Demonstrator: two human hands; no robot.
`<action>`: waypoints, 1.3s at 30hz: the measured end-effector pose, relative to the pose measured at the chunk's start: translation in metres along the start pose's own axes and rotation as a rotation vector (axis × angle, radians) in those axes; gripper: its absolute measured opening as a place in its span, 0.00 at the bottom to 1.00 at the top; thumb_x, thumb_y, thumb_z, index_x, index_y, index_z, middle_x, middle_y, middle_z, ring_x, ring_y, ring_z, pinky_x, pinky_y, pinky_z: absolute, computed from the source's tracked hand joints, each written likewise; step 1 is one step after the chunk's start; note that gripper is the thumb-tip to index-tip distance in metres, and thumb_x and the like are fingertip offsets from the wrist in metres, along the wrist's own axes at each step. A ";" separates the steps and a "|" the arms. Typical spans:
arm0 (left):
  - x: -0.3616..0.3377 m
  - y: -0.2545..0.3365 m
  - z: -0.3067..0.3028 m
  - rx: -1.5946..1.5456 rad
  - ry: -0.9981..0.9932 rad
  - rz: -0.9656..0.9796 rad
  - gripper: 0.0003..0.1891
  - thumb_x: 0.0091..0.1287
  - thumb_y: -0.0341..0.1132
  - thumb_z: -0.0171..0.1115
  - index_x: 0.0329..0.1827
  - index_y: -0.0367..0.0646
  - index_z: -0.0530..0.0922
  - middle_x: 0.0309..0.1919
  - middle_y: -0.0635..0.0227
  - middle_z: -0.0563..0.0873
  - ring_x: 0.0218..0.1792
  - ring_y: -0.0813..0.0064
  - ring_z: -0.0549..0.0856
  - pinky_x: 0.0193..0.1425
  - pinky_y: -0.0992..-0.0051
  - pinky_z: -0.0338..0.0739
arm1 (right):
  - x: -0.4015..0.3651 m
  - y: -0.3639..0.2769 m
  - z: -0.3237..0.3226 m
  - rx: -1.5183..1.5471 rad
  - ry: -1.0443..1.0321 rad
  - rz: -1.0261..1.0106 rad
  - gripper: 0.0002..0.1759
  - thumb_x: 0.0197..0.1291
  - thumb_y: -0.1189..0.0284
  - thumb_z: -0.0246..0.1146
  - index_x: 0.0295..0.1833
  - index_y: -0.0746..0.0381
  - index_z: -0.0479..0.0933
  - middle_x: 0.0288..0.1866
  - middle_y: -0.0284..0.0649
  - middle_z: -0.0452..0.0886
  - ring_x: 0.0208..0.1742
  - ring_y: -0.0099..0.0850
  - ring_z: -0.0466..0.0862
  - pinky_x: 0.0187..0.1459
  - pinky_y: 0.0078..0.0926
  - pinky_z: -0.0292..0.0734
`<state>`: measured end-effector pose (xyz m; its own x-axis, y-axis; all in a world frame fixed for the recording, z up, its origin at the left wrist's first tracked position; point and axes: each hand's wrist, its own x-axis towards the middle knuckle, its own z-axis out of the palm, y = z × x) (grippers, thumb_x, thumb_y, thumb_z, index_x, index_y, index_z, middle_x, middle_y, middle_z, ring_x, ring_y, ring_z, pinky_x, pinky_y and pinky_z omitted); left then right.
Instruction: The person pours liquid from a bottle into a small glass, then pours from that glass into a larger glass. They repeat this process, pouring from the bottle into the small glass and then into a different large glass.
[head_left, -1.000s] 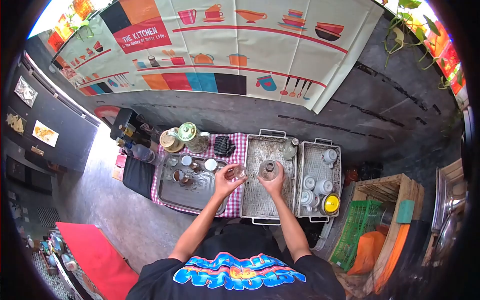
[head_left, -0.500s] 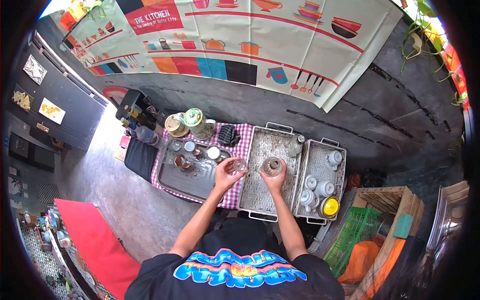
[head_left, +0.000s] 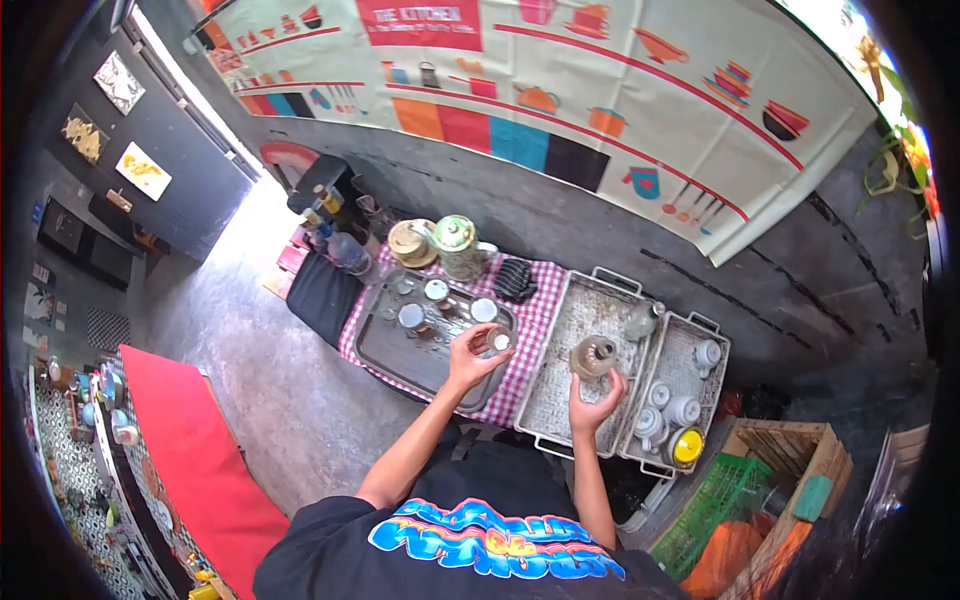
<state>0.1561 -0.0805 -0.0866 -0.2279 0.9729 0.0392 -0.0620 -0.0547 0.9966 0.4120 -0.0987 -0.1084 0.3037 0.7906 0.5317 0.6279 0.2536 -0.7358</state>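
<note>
My left hand [head_left: 474, 360] holds a small clear glass [head_left: 501, 340] by its sides, over the right edge of the grey metal tray [head_left: 395, 362]. Beyond it, several glasses with pale tops, one of them a white-topped glass [head_left: 483, 309], stand on that tray. My right hand [head_left: 597, 403] is at the near side of a round glass bottle with a narrow neck [head_left: 593, 357], thumb and fingers curved around its base. That bottle is over the white wicker tray [head_left: 545, 405]. Whether it rests on the tray is unclear.
A green-lidded glass jug [head_left: 460, 248] and a dark striped cloth [head_left: 514, 280] stand behind the metal tray. Another glass bottle [head_left: 642, 320] is in the wicker tray. White teapots and a yellow-lidded pot [head_left: 687, 446] fill the right tray; a wooden crate [head_left: 800, 455] sits beyond.
The view has turned and shifted. My right hand and the round bottle have moved farther from my left hand, and the bottle now leans. A glass on the metal tray now shows a pale top.
</note>
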 end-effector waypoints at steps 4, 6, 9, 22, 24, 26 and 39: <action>0.007 0.005 -0.046 0.041 0.049 0.005 0.29 0.51 0.28 0.84 0.58 0.35 0.80 0.51 0.63 0.89 0.53 0.76 0.88 0.61 0.73 0.84 | -0.005 -0.050 0.030 0.083 -0.120 0.007 0.26 0.49 0.76 0.77 0.54 0.66 0.76 0.51 0.47 0.77 0.54 0.44 0.79 0.59 0.39 0.74; 0.010 0.009 -0.071 0.036 0.071 0.000 0.29 0.52 0.28 0.83 0.57 0.35 0.81 0.51 0.63 0.88 0.53 0.75 0.88 0.61 0.72 0.84 | -0.005 -0.078 0.057 0.154 -0.185 -0.017 0.19 0.52 0.77 0.75 0.49 0.67 0.78 0.46 0.45 0.79 0.48 0.41 0.81 0.54 0.36 0.76; 0.018 0.012 -0.112 0.001 0.104 0.017 0.29 0.52 0.28 0.83 0.57 0.34 0.81 0.51 0.63 0.88 0.54 0.74 0.87 0.62 0.72 0.84 | -0.003 -0.116 0.110 0.286 -0.409 -0.010 0.19 0.52 0.77 0.75 0.49 0.66 0.79 0.42 0.43 0.80 0.44 0.36 0.83 0.49 0.32 0.78; 0.048 0.011 -0.290 0.011 0.247 0.003 0.29 0.52 0.23 0.82 0.58 0.30 0.79 0.52 0.58 0.88 0.53 0.71 0.88 0.61 0.71 0.84 | -0.057 -0.189 0.339 0.201 -0.783 -0.017 0.17 0.59 0.75 0.69 0.53 0.68 0.79 0.41 0.50 0.83 0.40 0.41 0.85 0.45 0.35 0.81; 0.053 0.009 -0.307 0.016 0.237 -0.003 0.29 0.52 0.23 0.82 0.57 0.30 0.79 0.52 0.58 0.88 0.53 0.71 0.88 0.61 0.71 0.85 | -0.058 -0.196 0.357 0.142 -0.725 -0.081 0.19 0.58 0.76 0.68 0.54 0.70 0.78 0.44 0.55 0.83 0.46 0.49 0.84 0.51 0.41 0.80; 0.058 0.007 -0.319 0.007 0.225 -0.003 0.29 0.52 0.23 0.82 0.57 0.30 0.79 0.51 0.58 0.88 0.52 0.72 0.88 0.61 0.72 0.85 | -0.059 -0.201 0.368 0.089 -0.737 -0.045 0.21 0.57 0.78 0.65 0.57 0.75 0.76 0.50 0.62 0.82 0.55 0.60 0.81 0.59 0.49 0.76; 0.073 0.003 -0.344 -0.024 0.136 -0.060 0.29 0.54 0.22 0.80 0.59 0.31 0.77 0.49 0.60 0.88 0.51 0.75 0.87 0.59 0.73 0.84 | -0.074 -0.154 0.436 -0.163 -0.924 0.078 0.15 0.63 0.78 0.56 0.52 0.76 0.74 0.47 0.73 0.80 0.54 0.68 0.80 0.57 0.59 0.75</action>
<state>-0.1948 -0.0874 -0.1059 -0.3523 0.9353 -0.0321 -0.1022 -0.0043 0.9948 -0.0195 0.0469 -0.2174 -0.2953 0.9489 -0.1115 0.7436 0.1550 -0.6504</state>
